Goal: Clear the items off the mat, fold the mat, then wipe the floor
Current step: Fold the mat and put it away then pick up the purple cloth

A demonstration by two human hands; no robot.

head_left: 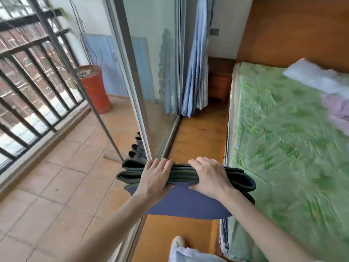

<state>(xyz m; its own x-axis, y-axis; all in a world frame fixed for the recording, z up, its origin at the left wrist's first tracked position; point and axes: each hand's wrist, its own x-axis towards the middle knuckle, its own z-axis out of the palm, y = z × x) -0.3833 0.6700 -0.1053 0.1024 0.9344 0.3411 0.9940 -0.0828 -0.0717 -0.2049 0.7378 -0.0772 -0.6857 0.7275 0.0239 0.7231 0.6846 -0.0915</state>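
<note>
Mat: we see the mat (186,186) already folded into a thick stack of dark green and blue layers; it is held up in the air above the strip of orange floor (198,133) between the glass door (151,72) and the near corner of the bed (283,148); its right end overlaps the bed's edge in view, though we cannot tell if it touches.
Left hand: our left hand (154,178) grips the stack left of its middle; fingers curl over the top fold and the thumb presses the blue underside.
Right hand: our right hand (207,175) grips it just beside the left, in the same way; both hands are closed round the mat.
Step in hand: we judge the clearing and folding done; the mat now needs setting aside before the floor is wiped.
How to do it well: we should keep both grips firm so the springy layers do not fan open; the loose ends at the left already splay a little; we should lay it flat somewhere off the floor, perhaps on the bed, and let go only once it rests.
Nearby: a red pot (94,87) stands on the balcony by the railing (28,82); a blue curtain (196,72) hangs past the door.
</note>
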